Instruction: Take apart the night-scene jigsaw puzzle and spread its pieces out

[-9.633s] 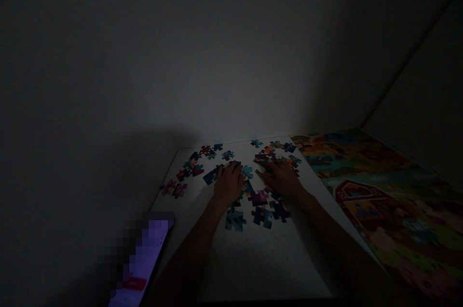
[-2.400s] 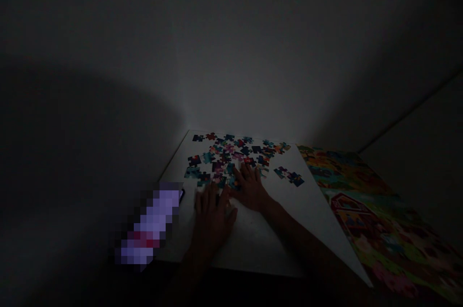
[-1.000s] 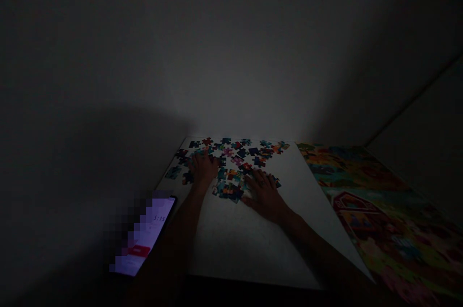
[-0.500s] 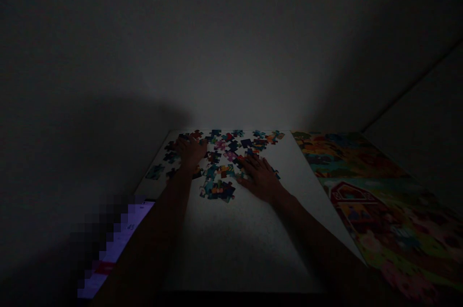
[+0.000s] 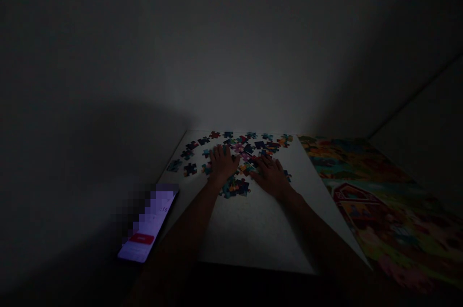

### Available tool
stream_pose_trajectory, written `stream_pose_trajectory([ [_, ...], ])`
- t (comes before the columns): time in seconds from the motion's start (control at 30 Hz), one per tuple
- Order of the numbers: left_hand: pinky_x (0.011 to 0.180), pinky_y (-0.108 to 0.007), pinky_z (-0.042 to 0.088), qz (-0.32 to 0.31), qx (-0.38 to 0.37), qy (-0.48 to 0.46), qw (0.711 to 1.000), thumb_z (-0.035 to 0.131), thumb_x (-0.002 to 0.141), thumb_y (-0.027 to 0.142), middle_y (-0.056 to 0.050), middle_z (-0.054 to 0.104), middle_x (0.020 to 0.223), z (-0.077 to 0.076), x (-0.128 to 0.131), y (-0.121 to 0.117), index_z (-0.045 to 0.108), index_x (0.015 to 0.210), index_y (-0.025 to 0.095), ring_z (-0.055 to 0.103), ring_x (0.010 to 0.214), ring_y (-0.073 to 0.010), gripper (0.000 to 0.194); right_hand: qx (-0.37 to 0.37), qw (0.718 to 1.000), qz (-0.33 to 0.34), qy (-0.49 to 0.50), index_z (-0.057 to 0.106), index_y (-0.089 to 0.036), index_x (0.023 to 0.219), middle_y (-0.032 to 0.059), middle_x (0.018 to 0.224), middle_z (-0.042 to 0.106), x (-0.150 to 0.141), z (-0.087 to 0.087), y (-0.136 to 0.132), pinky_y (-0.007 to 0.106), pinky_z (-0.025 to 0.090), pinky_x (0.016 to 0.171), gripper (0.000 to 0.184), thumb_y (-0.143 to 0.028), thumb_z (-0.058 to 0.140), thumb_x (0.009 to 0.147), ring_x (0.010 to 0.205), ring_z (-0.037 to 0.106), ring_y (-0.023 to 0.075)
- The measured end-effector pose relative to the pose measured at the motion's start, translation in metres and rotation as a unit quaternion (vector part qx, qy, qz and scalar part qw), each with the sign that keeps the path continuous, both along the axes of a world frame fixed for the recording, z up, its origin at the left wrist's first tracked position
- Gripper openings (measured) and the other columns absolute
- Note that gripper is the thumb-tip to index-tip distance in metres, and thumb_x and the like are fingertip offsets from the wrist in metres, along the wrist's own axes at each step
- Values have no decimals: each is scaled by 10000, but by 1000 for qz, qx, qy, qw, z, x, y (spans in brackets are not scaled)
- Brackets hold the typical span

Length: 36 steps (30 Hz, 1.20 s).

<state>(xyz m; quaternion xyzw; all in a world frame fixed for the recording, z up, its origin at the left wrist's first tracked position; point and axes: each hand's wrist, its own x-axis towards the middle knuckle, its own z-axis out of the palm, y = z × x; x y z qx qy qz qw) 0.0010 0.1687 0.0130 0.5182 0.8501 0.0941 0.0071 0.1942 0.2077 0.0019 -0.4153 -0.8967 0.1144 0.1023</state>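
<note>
My left hand [image 5: 222, 165] lies flat, palm down, over several jigsaw pieces near the middle of the white tabletop [image 5: 249, 230]. To its right, my right hand [image 5: 270, 175] rests with fingers spread on other pieces. Between the two hands show a pink jigsaw piece [image 5: 246, 157] and a yellow-green one [image 5: 246, 168]. A cluster of overlapping jigsaw pieces [image 5: 237, 187] sits just in front of the hands. More loose pieces, such as a dark blue one [image 5: 260, 145], are scattered behind them. The pieces beneath my palms are hidden.
A lit phone [image 5: 152, 225] lies at the table's left side, partly pixelated. Colourful printed farm pictures [image 5: 356, 201] cover the right side. A pale wall [image 5: 238, 56] rises behind the table. The whole scene is dim.
My left hand has moved right, closer to my right hand, uncovering pieces at the left. The view has shifted, so the phone shows more fully.
</note>
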Motion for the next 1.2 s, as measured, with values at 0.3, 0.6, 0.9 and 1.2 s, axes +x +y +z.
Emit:
stream_pose_trajectory([
  [0.3, 1213, -541, 150, -102, 4, 7, 995, 371, 963, 559, -203, 316, 1600, 2, 30, -23, 390, 1509, 112, 237, 1499, -366, 706, 3, 998, -67, 1, 433, -220, 1488, 108, 1579, 395, 25, 6, 3, 545, 167, 1208, 576, -505, 422, 988, 1486, 293, 267],
  [0.6, 1206, -565, 184, -212, 37, 26, 976, 372, 995, 520, -142, 357, 1595, 5, 50, -85, 455, 1480, 207, 256, 1499, -326, 583, 8, 992, -120, 28, 462, -250, 1464, 122, 1564, 414, 37, 4, 5, 597, 157, 1187, 519, -460, 403, 992, 1476, 314, 270],
  [0.9, 1186, -607, 203, -172, 65, 87, 979, 449, 954, 599, -146, 406, 1564, -21, 25, -171, 491, 1465, 254, 326, 1459, -390, 618, 23, 990, -135, 18, 404, -273, 1513, 99, 1593, 371, 69, -14, -35, 556, 171, 1201, 557, -472, 407, 993, 1497, 274, 257],
  [1.2, 1170, -598, 193, -92, 14, 118, 989, 382, 977, 569, -178, 396, 1564, -13, -5, -111, 420, 1513, 232, 294, 1463, -424, 634, 39, 998, -47, -5, 405, -296, 1518, 110, 1606, 339, 80, -5, -70, 573, 206, 1198, 620, -571, 466, 966, 1509, 234, 296],
])
